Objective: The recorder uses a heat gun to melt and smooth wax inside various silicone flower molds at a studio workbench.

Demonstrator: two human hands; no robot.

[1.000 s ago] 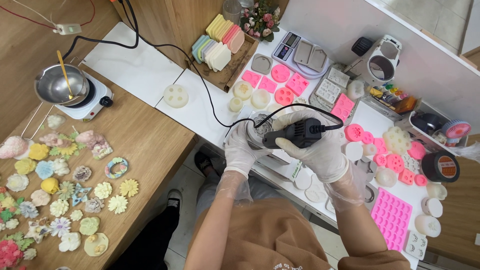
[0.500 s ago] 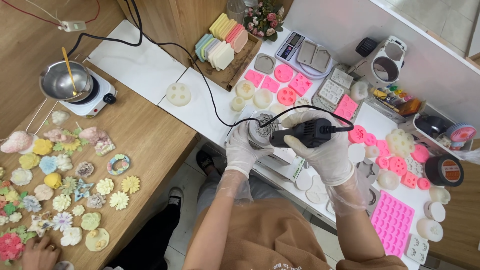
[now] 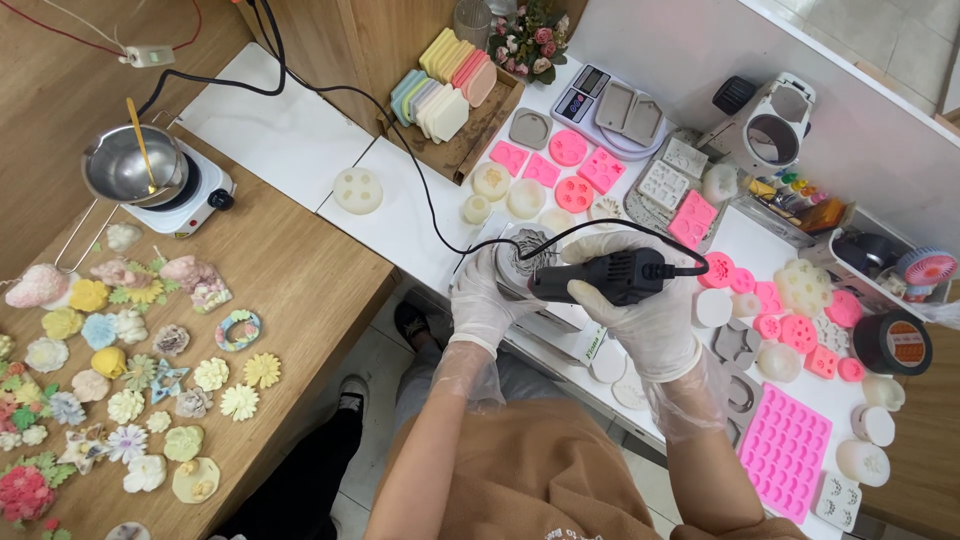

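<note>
Your right hand (image 3: 640,320) is wrapped around the black power tool (image 3: 600,277), fingers curled over its body from above, so the tool lies crosswise under your palm with its nose pointing toward your left hand (image 3: 487,300). Its black cord (image 3: 420,185) leaves the rear end by your right knuckles, loops back over the white counter (image 3: 290,130) and runs up to the far left corner. The tool's nose sits just against the grey round mould (image 3: 527,255), which your left hand steadies at the near edge of the counter, fingers closed around its left side. Both hands wear thin clear gloves.

Just beyond the mould lie cream round moulds (image 3: 510,195) and pink moulds (image 3: 572,165). Further back, a wooden tray (image 3: 470,140) holds upright pastel slabs (image 3: 445,85), with a digital scale (image 3: 590,100) beside it. To your right, more pink and white moulds spread across the counter toward its right edge, with a large pink mould sheet (image 3: 785,450) at the near right corner and a roll of black tape (image 3: 892,343) near the right edge.

On the wooden table (image 3: 300,290) to your left, a steel pot (image 3: 125,165) with a yellow stick in it sits on a small white hotplate (image 3: 195,200) at the far edge, and many coloured flower-shaped castings (image 3: 130,350) lie spread toward the left edge.
</note>
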